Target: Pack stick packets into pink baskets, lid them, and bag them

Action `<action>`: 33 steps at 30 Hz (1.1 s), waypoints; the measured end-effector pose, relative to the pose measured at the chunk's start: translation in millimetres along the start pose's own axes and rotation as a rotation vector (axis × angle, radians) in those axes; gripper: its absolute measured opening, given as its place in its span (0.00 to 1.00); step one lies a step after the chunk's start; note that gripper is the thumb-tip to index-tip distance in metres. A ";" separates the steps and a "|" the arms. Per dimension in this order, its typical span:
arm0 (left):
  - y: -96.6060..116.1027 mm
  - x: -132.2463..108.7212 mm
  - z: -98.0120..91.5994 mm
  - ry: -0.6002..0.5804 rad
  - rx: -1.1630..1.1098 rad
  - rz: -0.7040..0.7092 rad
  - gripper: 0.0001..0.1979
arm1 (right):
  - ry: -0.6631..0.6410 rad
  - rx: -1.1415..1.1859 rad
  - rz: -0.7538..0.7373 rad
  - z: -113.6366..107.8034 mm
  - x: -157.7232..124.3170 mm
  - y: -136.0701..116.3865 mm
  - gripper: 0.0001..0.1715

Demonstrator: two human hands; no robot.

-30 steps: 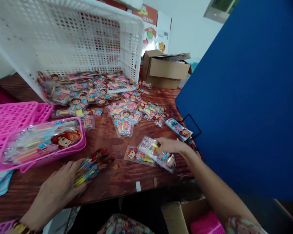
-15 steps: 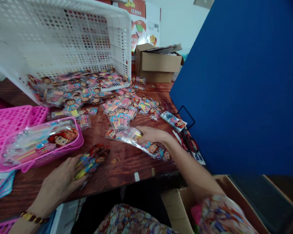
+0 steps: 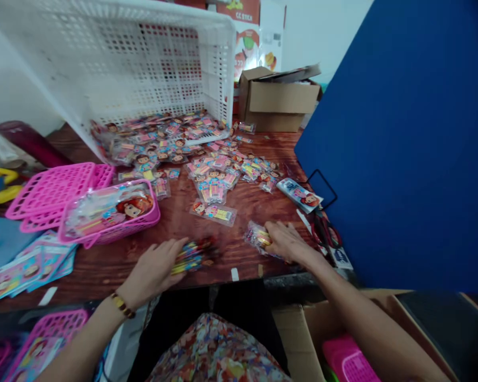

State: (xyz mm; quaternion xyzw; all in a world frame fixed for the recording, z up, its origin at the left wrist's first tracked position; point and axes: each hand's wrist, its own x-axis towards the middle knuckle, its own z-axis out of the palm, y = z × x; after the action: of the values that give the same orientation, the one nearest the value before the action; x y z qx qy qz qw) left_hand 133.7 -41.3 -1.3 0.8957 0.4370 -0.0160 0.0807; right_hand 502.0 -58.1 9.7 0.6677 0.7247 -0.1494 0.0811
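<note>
My left hand [image 3: 153,270] lies palm down near the table's front edge, its fingers pressed on a bundle of colourful cartoon-doll pens [image 3: 194,254]. My right hand [image 3: 287,242] rests on a clear packet of the same small toys [image 3: 257,235], fingers curled over it. One flat packet [image 3: 214,210] lies alone between the hands and a big spill of similar packets [image 3: 207,164] on the brown wooden table [image 3: 247,204].
A white perforated crate [image 3: 123,63] lies tipped at the back, packets pouring out. Pink baskets [image 3: 103,209] stand left, one filled. A blue panel [image 3: 406,143] walls the right. Cardboard box [image 3: 281,101] at the back; scissors [image 3: 322,231] by the panel.
My right hand has drawn its packet back toward the front edge and set it down. One packet stays alone mid-table. My left hand has shifted right with the pens.
</note>
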 end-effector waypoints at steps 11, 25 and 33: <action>26.6 8.6 -16.5 -0.014 0.048 0.077 0.29 | 0.142 0.129 -0.365 -45.5 73.3 -141.8 0.26; 16.9 -9.1 20.7 0.482 -0.037 -0.007 0.40 | -0.126 0.317 -0.723 -34.5 92.7 -144.5 0.18; 19.9 -10.8 51.2 0.519 -0.424 -0.207 0.59 | -0.073 0.410 -0.645 -19.3 99.2 -143.8 0.10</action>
State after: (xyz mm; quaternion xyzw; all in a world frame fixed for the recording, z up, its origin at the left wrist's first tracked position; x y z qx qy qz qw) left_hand 144.8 -69.9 -48.1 0.7842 0.5250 0.2951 0.1494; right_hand 351.5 32.6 12.0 0.4018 0.8494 -0.3328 -0.0797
